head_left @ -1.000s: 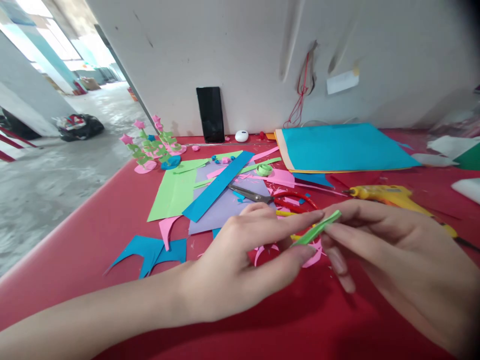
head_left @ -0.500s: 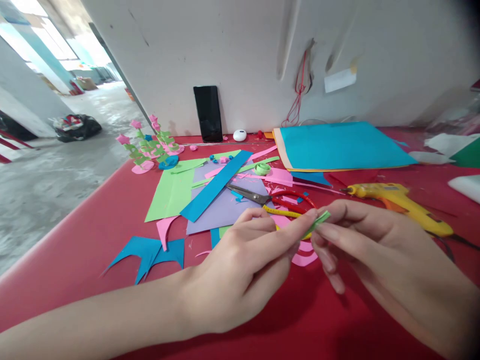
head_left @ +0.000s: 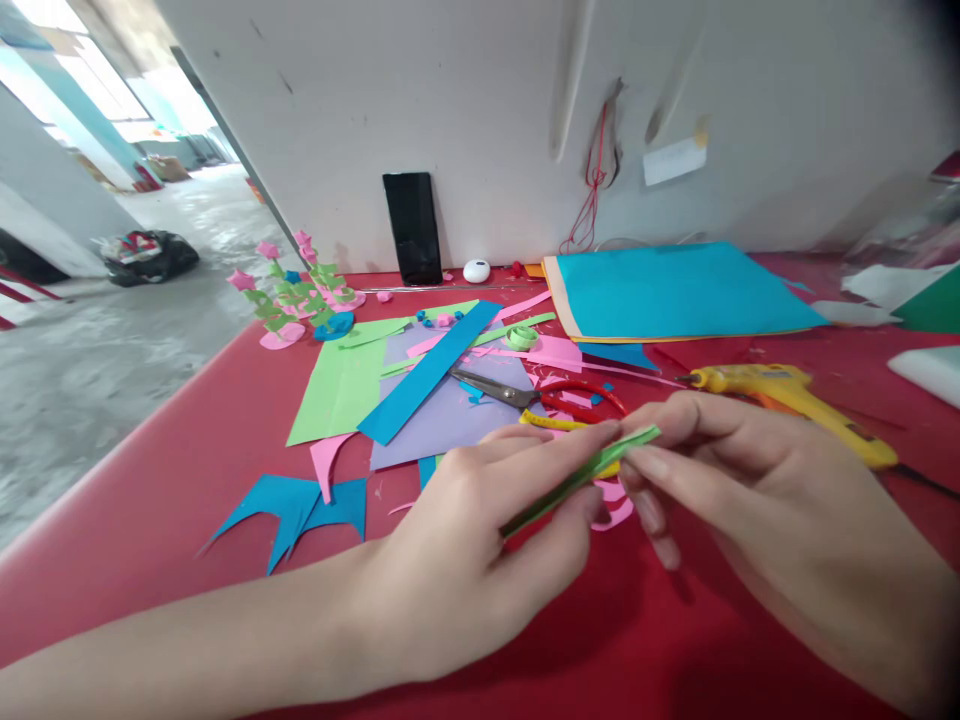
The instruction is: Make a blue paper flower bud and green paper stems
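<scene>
A narrow, folded green paper strip (head_left: 592,474) runs slantwise between my hands. My right hand (head_left: 739,500) pinches its upper end between thumb and forefinger. Along its other part lies the forefinger of my left hand (head_left: 480,560), with the strip's lower end in the crook by the thumb. The left thumb sits a little below the strip, apart from it. Behind the hands, red-handled scissors (head_left: 517,393) lie on the papers, and a yellow tool or tape beside them is partly hidden by my fingers.
Coloured papers, including a blue strip (head_left: 427,375) and blue scraps (head_left: 289,508), lie on the red table (head_left: 142,510). A yellow glue gun (head_left: 795,405) is at right. Paper flowers (head_left: 289,290) stand at back left, near a phone (head_left: 413,230) leaning on the wall.
The left thumb has dropped away from the forefinger, so more of the green strip shows between them. The right hand keeps its pinch on the strip's end.
</scene>
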A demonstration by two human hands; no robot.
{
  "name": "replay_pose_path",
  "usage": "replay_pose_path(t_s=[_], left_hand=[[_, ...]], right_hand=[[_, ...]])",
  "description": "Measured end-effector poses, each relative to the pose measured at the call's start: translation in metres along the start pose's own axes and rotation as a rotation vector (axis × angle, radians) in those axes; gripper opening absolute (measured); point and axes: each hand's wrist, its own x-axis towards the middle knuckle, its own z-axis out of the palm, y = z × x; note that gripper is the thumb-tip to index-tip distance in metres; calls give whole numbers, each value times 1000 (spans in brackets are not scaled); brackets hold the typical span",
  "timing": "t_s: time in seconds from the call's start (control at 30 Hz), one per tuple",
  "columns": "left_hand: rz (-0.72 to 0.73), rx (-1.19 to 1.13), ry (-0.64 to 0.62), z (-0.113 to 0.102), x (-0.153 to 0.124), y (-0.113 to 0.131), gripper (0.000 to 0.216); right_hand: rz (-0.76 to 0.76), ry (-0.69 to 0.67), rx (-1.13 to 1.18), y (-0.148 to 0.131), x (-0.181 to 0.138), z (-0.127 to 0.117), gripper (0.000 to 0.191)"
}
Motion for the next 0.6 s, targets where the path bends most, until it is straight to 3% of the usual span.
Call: replay_pose_path(t_s=[0.27, 0.4, 0.6], left_hand=[[90, 95, 145, -5, 3, -3, 18], [23, 60, 151, -8, 3, -2, 9], [-101, -51, 89, -11, 4, -4, 12]], right_hand=[[-77, -6, -230, 5, -6, 5, 9], [-81, 97, -250, 3, -8, 8, 8], [-163, 27, -360, 0, -1, 4, 6]])
